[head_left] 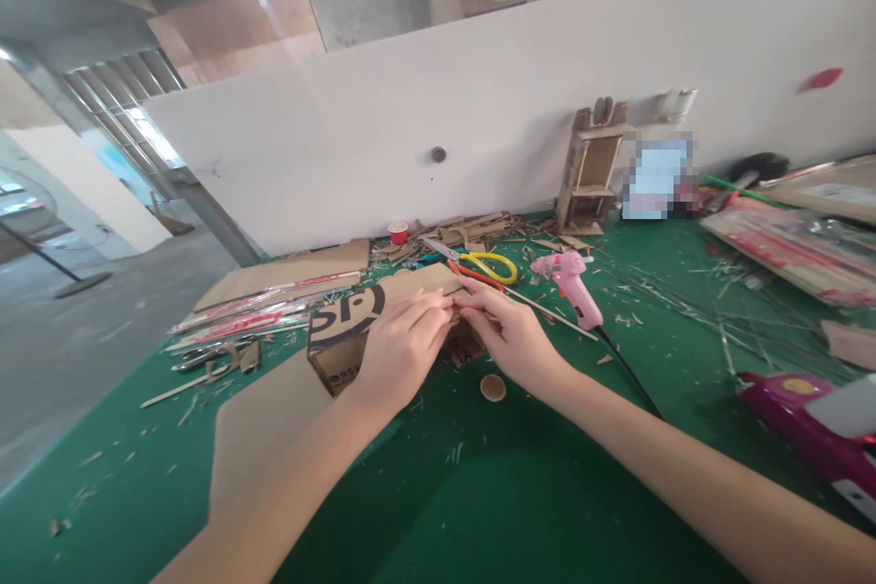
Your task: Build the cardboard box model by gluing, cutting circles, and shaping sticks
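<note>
Both hands meet at the box's edge, fingertips crowded together

We see the cardboard box (401, 286) on the green table (438, 520), its near side largely covered by the left hand (411, 338). Those fingers lie bent and close together over the top; the thumb is hard to pick out, so we cannot tell whether they grip or only press. The right hand (510, 324) has its thumb and forefinger drawn together at the box's right edge, but the overlap keeps us from telling whether they pinch anything.

Just below sits a cardboard disc (493, 388), fully visible. The left forearm hides part of a cardboard sheet (264, 429). Behind the hands lie scissors (507, 268) with yellow and orange handles, the orange one partly covered by the right hand. A pink glue gun (575, 289) is in plain sight, while a purple tool (800, 415) is cut off at the right. Beside the small cardboard shelf (592, 169), a pixelated patch (657, 178) defeats us.
</note>
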{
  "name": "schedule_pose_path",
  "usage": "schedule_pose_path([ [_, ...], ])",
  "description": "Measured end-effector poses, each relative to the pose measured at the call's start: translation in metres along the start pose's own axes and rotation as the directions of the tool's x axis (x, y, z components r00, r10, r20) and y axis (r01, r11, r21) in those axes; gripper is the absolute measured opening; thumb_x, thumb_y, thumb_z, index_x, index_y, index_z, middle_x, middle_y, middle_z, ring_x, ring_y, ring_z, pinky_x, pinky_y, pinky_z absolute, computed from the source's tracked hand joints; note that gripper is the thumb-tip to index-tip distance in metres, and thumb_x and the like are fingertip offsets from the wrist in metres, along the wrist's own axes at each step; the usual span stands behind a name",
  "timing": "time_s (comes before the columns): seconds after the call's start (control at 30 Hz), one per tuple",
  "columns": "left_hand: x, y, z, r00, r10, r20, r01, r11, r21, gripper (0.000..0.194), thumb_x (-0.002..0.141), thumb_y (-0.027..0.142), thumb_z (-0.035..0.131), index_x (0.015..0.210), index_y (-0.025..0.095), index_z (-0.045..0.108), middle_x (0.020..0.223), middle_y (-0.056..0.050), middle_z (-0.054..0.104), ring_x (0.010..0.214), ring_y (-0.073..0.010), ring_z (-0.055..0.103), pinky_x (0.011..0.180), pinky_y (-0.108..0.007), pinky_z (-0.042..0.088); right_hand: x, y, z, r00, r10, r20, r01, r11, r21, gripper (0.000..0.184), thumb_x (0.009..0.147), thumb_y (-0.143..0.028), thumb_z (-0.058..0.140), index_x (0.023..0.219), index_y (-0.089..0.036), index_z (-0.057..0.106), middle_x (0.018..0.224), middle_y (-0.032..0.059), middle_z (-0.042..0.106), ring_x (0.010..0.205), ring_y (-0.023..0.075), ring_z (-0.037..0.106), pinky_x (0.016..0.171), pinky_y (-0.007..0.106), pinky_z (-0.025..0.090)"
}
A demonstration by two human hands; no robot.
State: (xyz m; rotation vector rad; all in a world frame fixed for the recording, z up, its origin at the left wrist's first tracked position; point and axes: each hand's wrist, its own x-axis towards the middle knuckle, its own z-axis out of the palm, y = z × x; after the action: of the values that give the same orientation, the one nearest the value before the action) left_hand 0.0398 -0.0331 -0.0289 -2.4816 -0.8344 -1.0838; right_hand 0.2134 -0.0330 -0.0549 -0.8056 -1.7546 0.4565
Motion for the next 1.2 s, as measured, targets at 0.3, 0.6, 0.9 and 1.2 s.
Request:
schedule_pose_path([
  [0.3, -0.002, 0.004, -0.002, 0.997, 0.071, 0.022, -0.072, 0.997, 0.040, 0.013, 0.088, 0.010, 0.051, 0.095, 0.014, 0.060, 0.102, -0.007, 0.068, 0.110, -0.0201, 0.059, 0.101, -0.040, 0.045, -0.005, 0.000, -0.002, 0.999, -0.030, 0.011, 0.031, 0.997, -0.064, 0.021, 0.092, -0.022, 0.045, 0.100, -0.027, 0.063, 0.118, 0.0042, 0.063, 0.124, 0.0212, 0.048, 0.097, 0.041, 0.044],
  [0.6, -0.001, 0.007, 0.001, 0.995, 0.099, 0.002, -0.098, 0.991, 0.088, 0.009, 0.087, 0.008, 0.052, 0.090, 0.012, 0.060, 0.099, -0.007, 0.068, 0.108, -0.0192, 0.060, 0.102, -0.037, 0.046, -0.007, 0.006, -0.002, 0.997, -0.064, 0.031, 0.067, 0.993, -0.098, 0.018, 0.092, -0.020, 0.044, 0.097, -0.022, 0.060, 0.122, 0.0080, 0.061, 0.121, 0.0195, 0.051, 0.096, 0.037, 0.045],
  [0.9, 0.000, 0.011, -0.001, 0.993, 0.109, 0.038, -0.113, 0.987, 0.113, 0.009, 0.087, 0.008, 0.051, 0.090, 0.010, 0.060, 0.096, -0.008, 0.067, 0.109, -0.0202, 0.059, 0.102, -0.037, 0.045, -0.008, 0.003, -0.002, 0.998, -0.052, 0.045, 0.056, 0.995, -0.084, 0.018, 0.092, -0.019, 0.043, 0.099, -0.022, 0.060, 0.122, 0.0072, 0.061, 0.124, 0.0190, 0.048, 0.097, 0.036, 0.044],
  [1.2, -0.006, 0.009, 0.002, 0.991, 0.125, 0.056, -0.130, 0.987, 0.096, 0.011, 0.088, 0.011, 0.050, 0.093, 0.012, 0.060, 0.099, -0.009, 0.068, 0.110, -0.0212, 0.059, 0.101, -0.041, 0.047, -0.014, 0.003, -0.004, 0.997, -0.038, 0.074, 0.044, 0.995, -0.089, 0.019, 0.092, -0.021, 0.043, 0.099, -0.021, 0.060, 0.135, 0.0111, 0.050, 0.124, 0.0209, 0.048, 0.098, 0.039, 0.043],
])
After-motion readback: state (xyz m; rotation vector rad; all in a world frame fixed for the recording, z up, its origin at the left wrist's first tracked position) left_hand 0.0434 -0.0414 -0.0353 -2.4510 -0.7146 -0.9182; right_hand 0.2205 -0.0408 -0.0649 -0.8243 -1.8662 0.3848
